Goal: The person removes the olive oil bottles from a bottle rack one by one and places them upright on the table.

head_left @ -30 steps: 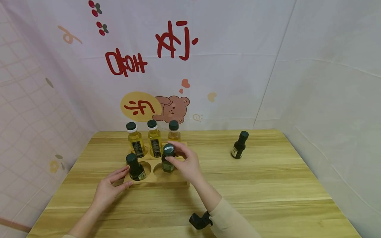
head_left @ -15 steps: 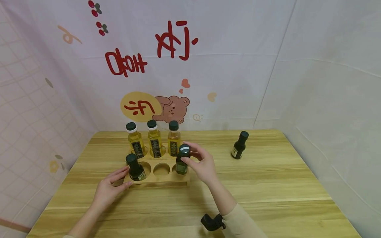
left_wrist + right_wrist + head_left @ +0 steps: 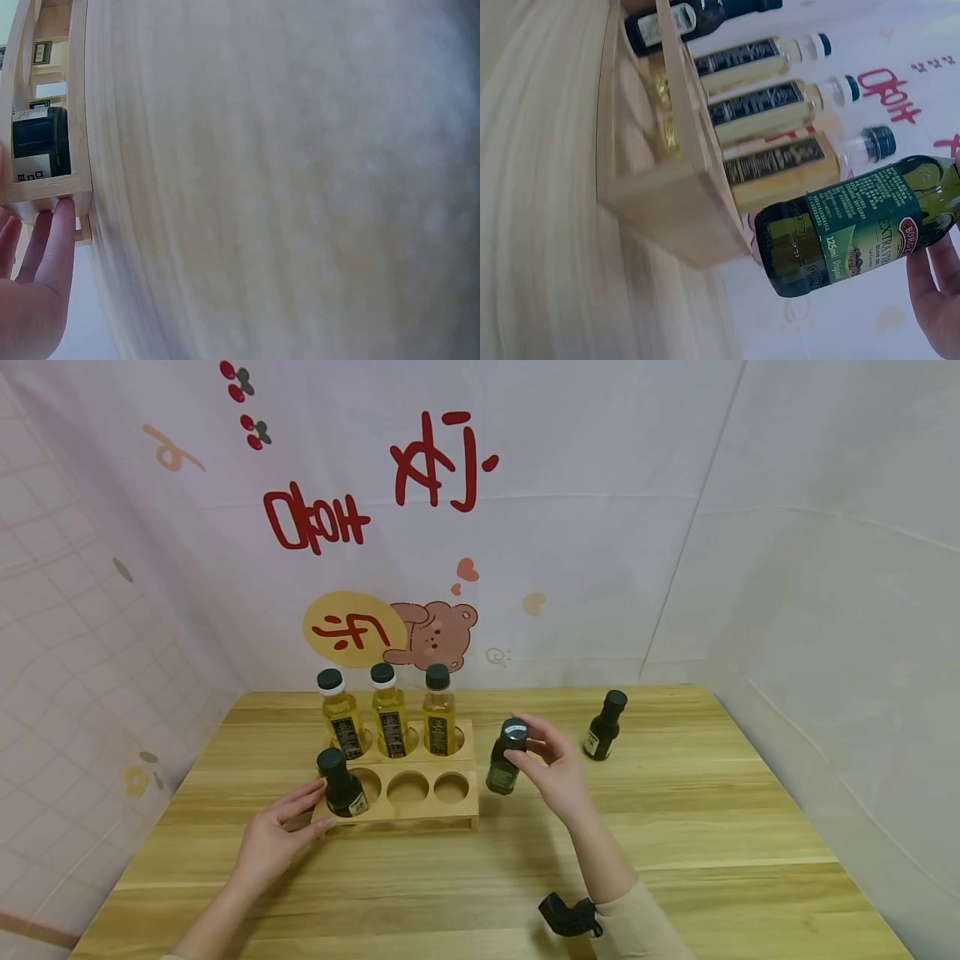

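My right hand (image 3: 558, 777) pinches a green bottle (image 3: 504, 767) near its cap, just right of the wooden rack (image 3: 420, 811). In the right wrist view, the green-labelled bottle (image 3: 855, 229) hangs tilted beside the rack (image 3: 671, 199). My left hand (image 3: 273, 839) rests against the rack's left end, fingers and thumb spread around the corner. A dark bottle (image 3: 344, 789) stands in the front-left hole; the front middle and right holes hold nothing. Three yellow oil bottles (image 3: 390, 722) stand in the back row. In the left wrist view, the fingers (image 3: 58, 251) touch the rack's end.
Another dark bottle (image 3: 603, 727) stands on the wooden table (image 3: 675, 827), toward the back right. A printed cloth (image 3: 585, 527) hangs behind the table. A black strap-like device (image 3: 568, 917) is at my right wrist.
My right hand has carried the green bottle rightward, from above the front middle hole, past the right hole, to beyond the rack's right end. My left hand has stayed in place.
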The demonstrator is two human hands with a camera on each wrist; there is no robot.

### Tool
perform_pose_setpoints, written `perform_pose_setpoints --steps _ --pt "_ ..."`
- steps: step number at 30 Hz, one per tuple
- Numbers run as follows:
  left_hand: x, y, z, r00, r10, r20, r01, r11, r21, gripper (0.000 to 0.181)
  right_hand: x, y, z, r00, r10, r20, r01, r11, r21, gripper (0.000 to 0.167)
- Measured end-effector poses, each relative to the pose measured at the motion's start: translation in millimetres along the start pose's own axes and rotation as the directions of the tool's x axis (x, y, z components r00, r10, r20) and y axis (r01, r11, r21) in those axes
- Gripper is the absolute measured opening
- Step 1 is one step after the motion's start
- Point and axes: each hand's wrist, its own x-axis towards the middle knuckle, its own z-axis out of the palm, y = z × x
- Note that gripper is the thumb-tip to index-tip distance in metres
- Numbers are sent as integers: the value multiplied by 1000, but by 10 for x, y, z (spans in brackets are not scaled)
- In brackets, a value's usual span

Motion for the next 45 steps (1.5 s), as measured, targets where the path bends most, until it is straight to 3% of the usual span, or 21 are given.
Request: perform_pose_setpoints --steps 9,15,22,31,40,45 --pt "0 -1 -5 1000 0 4 0 1000 -4 59 -37 81 -260 998 -28 -51 26 999 -38 45" --pt "0 -18 4 1000 5 -4 -5 1000 -4 59 -77 74 -447 995 37 -96 -43 997 -67 47" --pt "-2 -45 16 1000 13 -11 -13 1000 10 58 -112 -140 -625 984 96 -149 -118 981 -154 44" --pt "-3 -23 19 1000 7 -14 -7 1000 2 58 -141 -91 -836 961 138 -240 -190 960 -207 45" --pt "-6 -42 19 1000 23 -22 -23 1000 8 57 -161 -40 -978 933 176 -314 -243 951 -192 44" --pt "-7 -49 18 999 26 -18 -26 1000 -1 56 -168 202 -1137 919 190 -344 -270 942 -201 45"
